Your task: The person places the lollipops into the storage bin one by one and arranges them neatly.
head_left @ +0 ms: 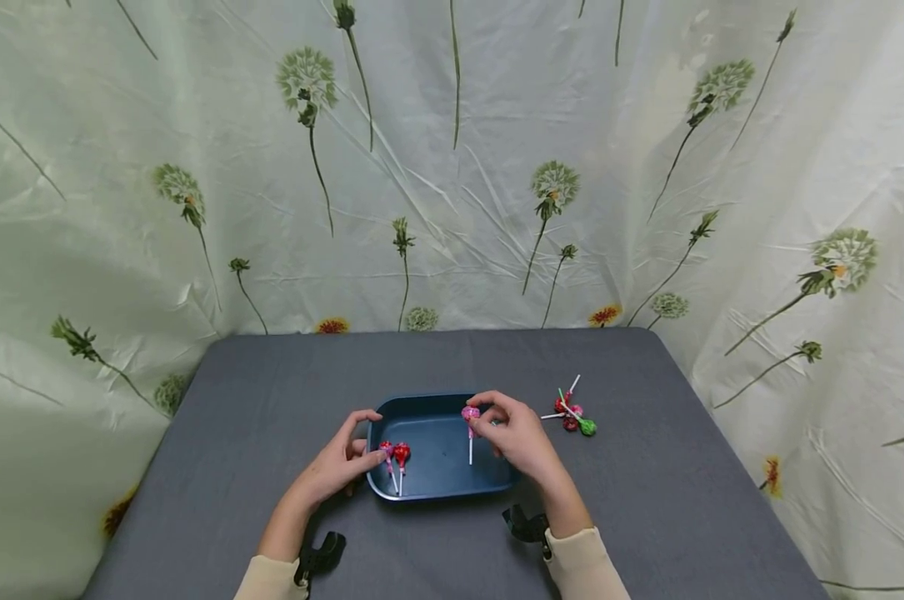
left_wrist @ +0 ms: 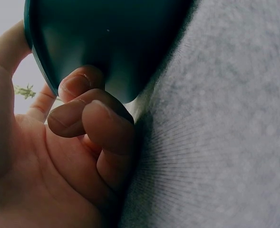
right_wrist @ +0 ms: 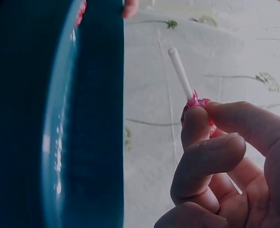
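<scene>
Pinching a pink-wrapped lollipop (head_left: 470, 412) between thumb and finger, stick downward, the right hand (head_left: 525, 439) hovers over the blue tray (head_left: 440, 467), lower centre. The left hand (head_left: 330, 468) grips the tray's left end, near two red-wrapped lollipops (head_left: 402, 452) inside. Right of centre, overlapping lollipops (head_left: 586, 427), perhaps five, lie on the counter (head_left: 646, 500).

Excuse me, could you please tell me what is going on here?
A person is handling lollipops at a grey-covered table. The right hand pinches a pink lollipop by its head, over a blue tray, while the left hand grips the tray's left end. Two lollipops with red wrappers lie in the tray near that hand. A cluster of lollipops, one of them green, lies on the table to the right of the tray.
</scene>
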`<state>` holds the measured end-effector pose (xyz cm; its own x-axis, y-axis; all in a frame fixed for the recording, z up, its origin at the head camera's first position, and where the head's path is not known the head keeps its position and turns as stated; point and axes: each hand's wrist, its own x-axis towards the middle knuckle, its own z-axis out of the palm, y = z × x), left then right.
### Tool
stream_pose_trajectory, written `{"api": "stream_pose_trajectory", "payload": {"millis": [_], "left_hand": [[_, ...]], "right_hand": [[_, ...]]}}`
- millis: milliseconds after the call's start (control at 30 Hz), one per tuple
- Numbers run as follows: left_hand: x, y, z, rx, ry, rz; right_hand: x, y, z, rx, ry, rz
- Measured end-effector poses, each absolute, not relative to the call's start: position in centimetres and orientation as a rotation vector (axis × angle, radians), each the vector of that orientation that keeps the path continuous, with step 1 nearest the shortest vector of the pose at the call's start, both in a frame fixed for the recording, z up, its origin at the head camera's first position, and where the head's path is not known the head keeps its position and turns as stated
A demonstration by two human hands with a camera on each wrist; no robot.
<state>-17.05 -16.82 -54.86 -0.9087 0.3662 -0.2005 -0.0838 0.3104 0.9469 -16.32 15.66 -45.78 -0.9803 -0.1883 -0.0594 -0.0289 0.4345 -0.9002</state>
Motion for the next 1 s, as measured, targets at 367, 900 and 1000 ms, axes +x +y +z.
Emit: {"api": "stream_pose_trajectory", "payload": {"millis": [367,900,1000], "left_hand": [[-17.0,-16.7,-54.8,0.210,2.198,1.634],[-17.1,-16.5,-54.7,0.186,2.199,1.641],[-17.1,-16.5,-54.8,0.183,2.200,1.643]], "right_hand": [[-16.7,13.2,-47.5,-0.273,2.455,-1.562],[-16.9,11.1,-48.9,-0.283,2.419,-1.518],[-16.7,10.7,-49.0,-0.277,2.408,-1.503]]}}
